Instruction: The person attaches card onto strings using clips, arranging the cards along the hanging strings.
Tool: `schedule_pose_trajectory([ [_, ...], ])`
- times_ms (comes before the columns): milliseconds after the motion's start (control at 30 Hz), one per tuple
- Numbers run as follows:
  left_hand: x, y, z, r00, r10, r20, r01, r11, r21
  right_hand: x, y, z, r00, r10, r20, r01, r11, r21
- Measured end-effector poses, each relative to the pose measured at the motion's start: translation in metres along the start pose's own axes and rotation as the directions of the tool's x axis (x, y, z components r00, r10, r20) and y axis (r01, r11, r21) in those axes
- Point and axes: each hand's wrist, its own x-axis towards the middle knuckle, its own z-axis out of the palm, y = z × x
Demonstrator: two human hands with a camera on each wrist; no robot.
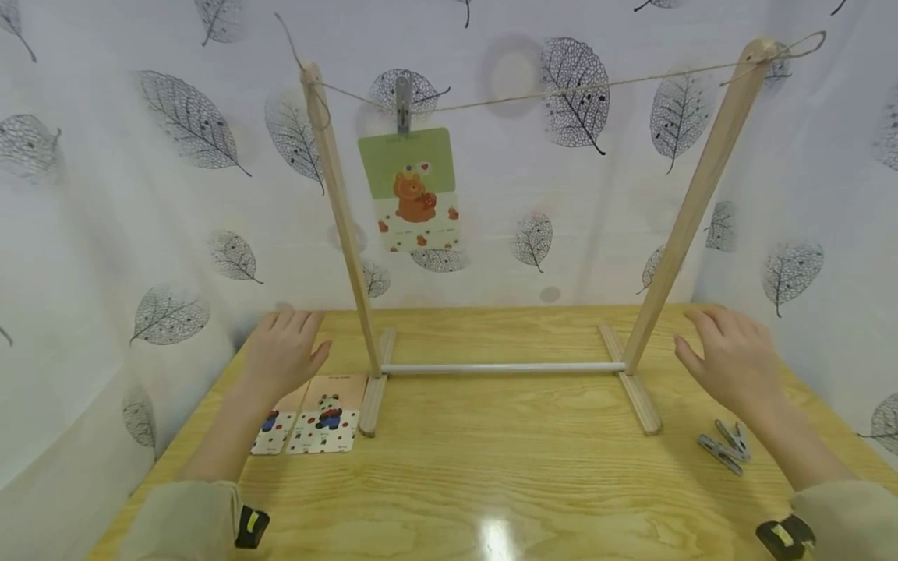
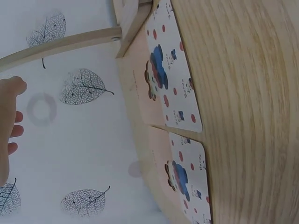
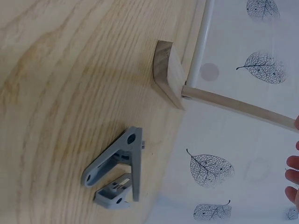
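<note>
My left hand [image 1: 284, 354] hovers over the left side of the table with relaxed fingers and nothing in it. Below it lie two cards with a bear in blue, one card [image 1: 327, 413] beside the stand's left foot and another card [image 2: 180, 179] partly hidden by my arm in the head view. My right hand [image 1: 733, 358], also holding nothing, is raised on the right, above two grey clothespins [image 1: 726, 448] lying together on the table. A green-and-white bear card [image 1: 410, 191] hangs from the string, gripped by a grey clothespin [image 1: 403, 101].
A wooden stand with a left post [image 1: 341, 222] and a right post [image 1: 691, 210] carries the string [image 1: 533, 95]. A white rod [image 1: 501, 368] joins its feet low over the wooden table [image 1: 491, 452]. A leaf-patterned curtain [image 1: 477, 187] surrounds the back and sides.
</note>
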Motion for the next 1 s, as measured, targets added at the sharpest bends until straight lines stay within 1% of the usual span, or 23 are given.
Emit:
schedule_pose_trajectory([
  [67,-0.005,-0.001,0.003,1.0,-0.005,0.018,0.005,1.0,-0.011,-0.005,0.003,-0.002,0.997,0.048,0.066,-0.048,0.999,-0.005],
  [167,-0.013,-0.001,0.007,0.997,-0.016,0.074,0.018,0.999,-0.027,-0.013,0.007,-0.003,0.981,0.124,0.151,-0.121,0.992,-0.025],
  [300,-0.022,-0.001,0.011,0.986,-0.045,0.162,0.053,0.998,-0.043,-0.021,0.012,-0.003,0.971,0.163,0.173,-0.155,0.986,-0.059],
  [367,-0.026,0.0,0.013,0.974,-0.066,0.215,0.078,0.996,-0.048,-0.025,0.014,-0.003,0.969,0.171,0.177,-0.162,0.985,-0.065],
  [400,-0.028,0.001,0.014,0.966,-0.077,0.245,0.091,0.995,-0.047,-0.027,0.016,-0.003,0.966,0.18,0.187,-0.17,0.983,-0.068],
  [467,-0.03,0.002,0.015,0.942,-0.097,0.321,0.12,0.991,-0.054,-0.03,0.017,-0.004,0.951,0.207,0.23,-0.196,0.978,-0.073],
  [500,-0.031,0.002,0.016,0.927,-0.106,0.36,0.135,0.989,-0.057,-0.031,0.018,-0.004,0.943,0.219,0.252,-0.207,0.976,-0.074],
  [567,-0.032,0.004,0.016,0.893,-0.119,0.435,0.16,0.985,-0.06,-0.033,0.02,-0.005,0.918,0.251,0.306,-0.238,0.968,-0.079],
  [633,-0.033,0.006,0.017,0.86,-0.125,0.494,0.182,0.981,-0.069,-0.035,0.021,-0.006,0.899,0.269,0.346,-0.257,0.963,-0.082],
  [700,-0.034,0.008,0.017,0.836,-0.121,0.535,0.19,0.979,-0.075,-0.038,0.023,-0.006,0.883,0.279,0.376,-0.268,0.96,-0.083],
  [800,-0.036,0.011,0.019,0.812,-0.108,0.573,0.186,0.98,-0.078,-0.041,0.026,-0.005,0.859,0.294,0.418,-0.282,0.955,-0.092],
  [833,-0.037,0.012,0.02,0.807,-0.105,0.58,0.184,0.98,-0.079,-0.042,0.027,-0.005,0.85,0.3,0.433,-0.287,0.953,-0.097],
  [900,-0.04,0.014,0.023,0.803,-0.095,0.588,0.177,0.981,-0.083,-0.044,0.029,-0.004,0.833,0.312,0.457,-0.297,0.949,-0.105],
  [967,-0.042,0.015,0.025,0.797,-0.09,0.597,0.174,0.981,-0.084,-0.046,0.03,-0.004,0.822,0.32,0.471,-0.306,0.946,-0.109],
  [1000,-0.044,0.016,0.027,0.796,-0.089,0.599,0.176,0.98,-0.088,-0.047,0.031,-0.004,0.821,0.321,0.473,-0.305,0.946,-0.111],
])
